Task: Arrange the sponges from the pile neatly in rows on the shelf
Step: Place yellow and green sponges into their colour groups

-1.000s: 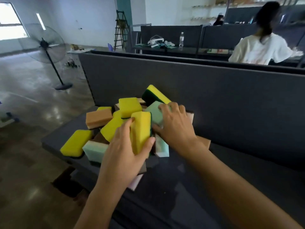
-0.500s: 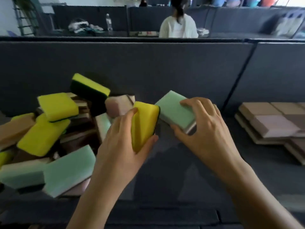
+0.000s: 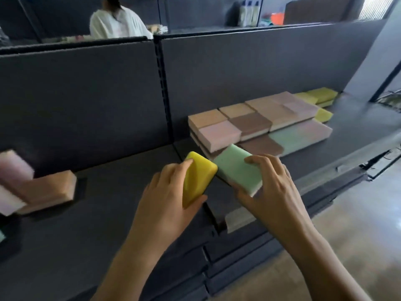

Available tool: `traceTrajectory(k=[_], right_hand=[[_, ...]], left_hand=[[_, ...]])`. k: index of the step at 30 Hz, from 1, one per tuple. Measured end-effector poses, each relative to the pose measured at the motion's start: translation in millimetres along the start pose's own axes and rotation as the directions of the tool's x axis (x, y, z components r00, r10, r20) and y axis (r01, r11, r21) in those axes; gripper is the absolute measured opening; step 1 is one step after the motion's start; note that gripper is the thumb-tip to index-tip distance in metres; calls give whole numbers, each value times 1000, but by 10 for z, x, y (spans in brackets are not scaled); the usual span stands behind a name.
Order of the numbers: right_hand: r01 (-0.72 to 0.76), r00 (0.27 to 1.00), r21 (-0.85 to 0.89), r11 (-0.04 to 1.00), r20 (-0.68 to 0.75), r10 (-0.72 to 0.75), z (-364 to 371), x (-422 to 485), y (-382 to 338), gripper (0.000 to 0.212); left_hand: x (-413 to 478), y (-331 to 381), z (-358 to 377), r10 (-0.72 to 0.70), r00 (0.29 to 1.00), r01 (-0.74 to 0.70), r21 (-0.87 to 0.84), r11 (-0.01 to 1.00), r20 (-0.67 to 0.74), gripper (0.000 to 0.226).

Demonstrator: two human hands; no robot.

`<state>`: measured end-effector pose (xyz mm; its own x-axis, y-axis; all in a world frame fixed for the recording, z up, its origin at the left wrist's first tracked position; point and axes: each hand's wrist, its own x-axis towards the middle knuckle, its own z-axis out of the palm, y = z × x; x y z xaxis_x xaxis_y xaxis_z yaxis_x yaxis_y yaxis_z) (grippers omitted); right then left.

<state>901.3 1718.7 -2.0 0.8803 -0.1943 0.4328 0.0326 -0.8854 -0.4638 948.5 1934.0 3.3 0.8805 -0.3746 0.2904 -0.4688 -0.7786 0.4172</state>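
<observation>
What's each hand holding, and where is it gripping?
Left hand grips a yellow sponge between thumb and fingers; right hand grips a green sponge at its right end, fingers on top.

Behind the dark partition (image 3: 76, 94) facing you, a person in a white top (image 3: 117, 25) is seen at upper left. To their right you have pale bottles (image 3: 249, 13) and an orange item (image 3: 276, 18), both blurred. Polished concrete floor (image 3: 358, 224) lies at your lower right.

yellow sponge (image 3: 198, 177) | green sponge (image 3: 238, 170) | carried right, off pile (image 3: 43, 190), near stacked rows (image 3: 258, 122)
</observation>
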Motion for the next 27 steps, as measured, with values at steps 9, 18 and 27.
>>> traceTrajectory(k=[9,18,27], right_hand=[[0,998,-12,1000,55,1,-368,170,1044,66],[86,992,54,995,84,-90,-517,494,1546,62],[138,978,95,986,141,-150,-514,589,1523,62]], left_hand=[[388,683,705,-49,990,47,20,999,132,78],[628,1074,1045,-114,964,106,47,993,239,65],[638,1117,949,-152,945,160,-4,987,291,73]])
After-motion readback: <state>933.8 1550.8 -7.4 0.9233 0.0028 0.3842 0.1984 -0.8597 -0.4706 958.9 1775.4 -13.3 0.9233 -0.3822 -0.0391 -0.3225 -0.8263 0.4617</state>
